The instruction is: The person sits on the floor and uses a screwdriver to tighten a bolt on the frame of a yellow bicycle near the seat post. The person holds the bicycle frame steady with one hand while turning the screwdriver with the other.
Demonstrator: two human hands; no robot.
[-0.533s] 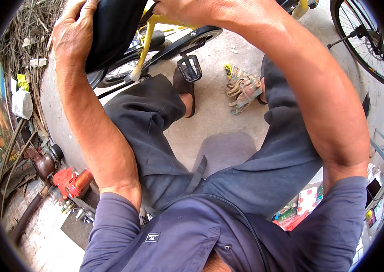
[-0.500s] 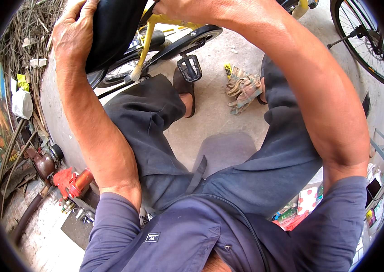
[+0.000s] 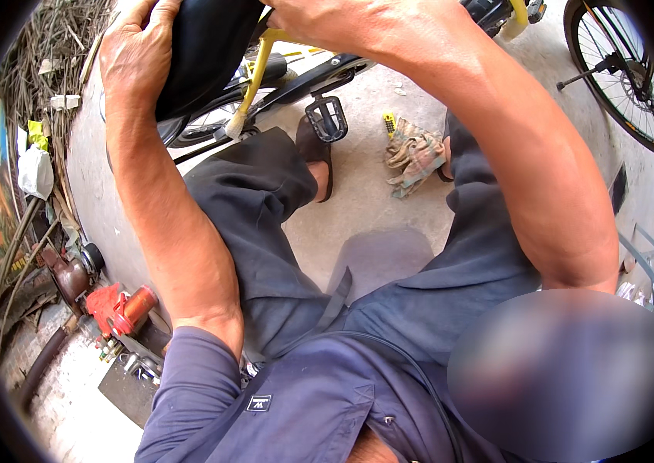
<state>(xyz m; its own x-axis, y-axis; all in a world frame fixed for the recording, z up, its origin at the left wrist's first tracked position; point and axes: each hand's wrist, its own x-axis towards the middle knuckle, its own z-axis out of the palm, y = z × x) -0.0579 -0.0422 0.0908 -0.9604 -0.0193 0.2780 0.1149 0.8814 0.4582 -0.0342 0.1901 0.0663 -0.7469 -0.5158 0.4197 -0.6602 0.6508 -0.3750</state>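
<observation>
A smooth black bicycle saddle (image 3: 205,58) is at the top left, above the yellow bicycle frame (image 3: 260,73). My left hand (image 3: 138,50) grips the saddle's left side, fingers bent over it and their tips cut off by the picture's upper edge. On the saddle's other side, my right hand (image 3: 304,17) reaches in at the top. Its fingers are hidden, so what it touches cannot be made out. Below the saddle the black chain guard (image 3: 304,83) and a black pedal (image 3: 327,118) show, beside my foot.
Crumpled cloth gloves (image 3: 417,158) and a small yellow-and-black item (image 3: 389,123) lie on the concrete between my feet. Another bicycle's wheel (image 3: 624,77) stands at the upper right. Left are dry sticks (image 3: 42,46), a red tool (image 3: 123,307) and a rusty metal piece (image 3: 67,279).
My left hand and the saddle have shifted slightly right in the picture. My right forearm has moved a little left. A blurred oval now covers the lower right.
</observation>
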